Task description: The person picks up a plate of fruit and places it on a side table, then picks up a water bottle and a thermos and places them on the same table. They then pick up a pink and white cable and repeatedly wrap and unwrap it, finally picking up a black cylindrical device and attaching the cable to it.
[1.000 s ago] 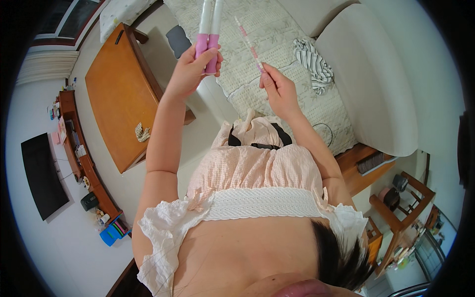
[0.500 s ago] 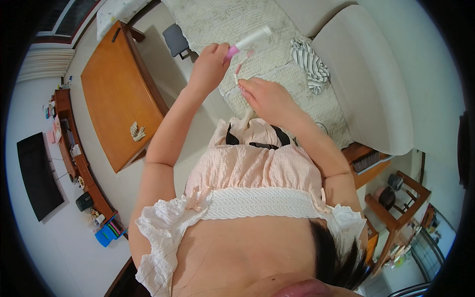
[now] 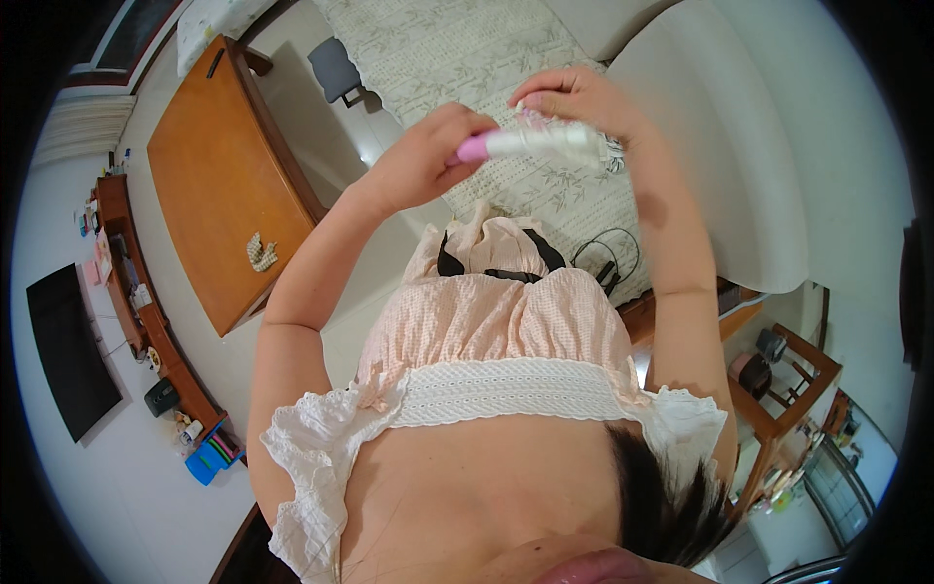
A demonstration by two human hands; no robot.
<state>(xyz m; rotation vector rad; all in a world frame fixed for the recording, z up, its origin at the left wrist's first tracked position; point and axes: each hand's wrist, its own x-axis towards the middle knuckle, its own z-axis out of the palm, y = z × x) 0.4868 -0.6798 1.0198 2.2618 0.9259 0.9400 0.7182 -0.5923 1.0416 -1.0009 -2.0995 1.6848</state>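
My left hand (image 3: 428, 156) is closed round the pink handle of a white roller (image 3: 530, 143), which looks like a lint roller. Its white end points right and is smeared by motion. Just above that end, my right hand (image 3: 579, 97) has its fingers bent together on a thin white-and-pink strip (image 3: 530, 114), partly hidden and blurred. Both hands are raised over the pale quilted cover (image 3: 545, 200) of the sofa seat. Behind my right wrist, a black-and-white striped cloth (image 3: 613, 154) is mostly hidden.
A wooden table (image 3: 219, 175) stands at left, with a small checked cloth (image 3: 261, 253) on it. Beyond it is a grey stool (image 3: 336, 70). A beige sofa back (image 3: 725, 146) rises at right. Black cables (image 3: 608, 268) lie on the cover near my right forearm.
My right hand has moved up and to the right with the thin strip. My left hand has come slightly nearer, and the roller has swung from tilted upward to nearly level.
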